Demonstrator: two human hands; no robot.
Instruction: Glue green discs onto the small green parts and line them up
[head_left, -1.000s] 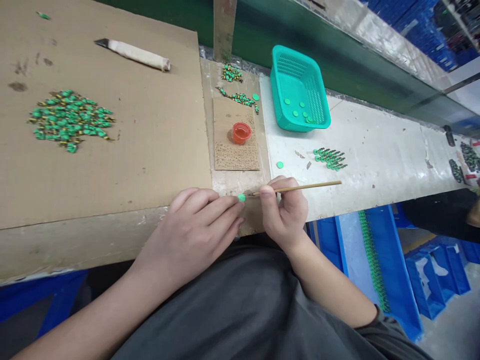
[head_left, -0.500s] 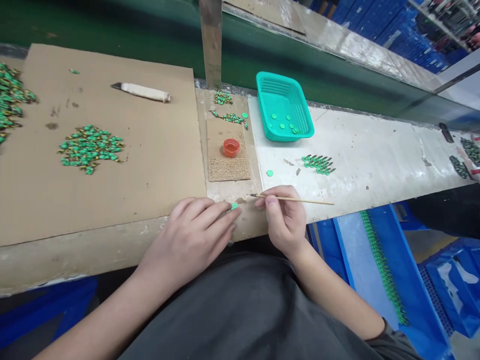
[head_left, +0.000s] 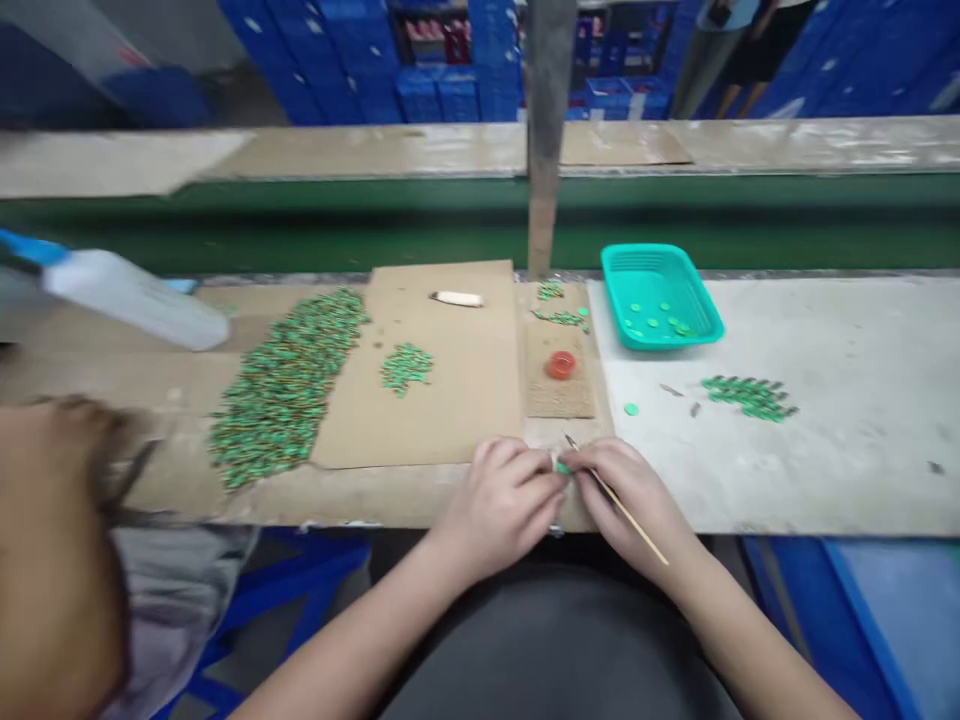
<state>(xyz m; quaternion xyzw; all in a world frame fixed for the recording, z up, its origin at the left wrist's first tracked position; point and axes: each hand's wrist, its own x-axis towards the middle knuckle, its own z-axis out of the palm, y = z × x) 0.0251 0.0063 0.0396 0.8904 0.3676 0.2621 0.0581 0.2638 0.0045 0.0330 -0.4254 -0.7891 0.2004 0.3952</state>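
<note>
My left hand (head_left: 501,505) is closed at the table's front edge, pinching a small green piece (head_left: 562,467) at its fingertips. My right hand (head_left: 634,500) holds a thin wooden paintbrush (head_left: 628,516), its dark tip pointing up and away from me. The right fingertips meet the green piece beside the left ones; most of it is hidden. Just beyond the hands stands a small red cup (head_left: 561,365) on a piece of cardboard (head_left: 559,402). A flat green disc (head_left: 631,410) lies on the white surface to the right.
A turquoise basket (head_left: 664,345) holds several green discs. Green-and-brown pieces form a large pile (head_left: 289,390), a smaller pile (head_left: 406,368) and a group (head_left: 750,397) at right. A white-handled tool (head_left: 457,299), a bottle (head_left: 139,300) and another person's arm (head_left: 56,560) are leftward.
My view has swung left and up, bringing in the large pile, bottle and other person's arm. My right hand has come against the left at the green piece, and the paintbrush has turned steeper.
</note>
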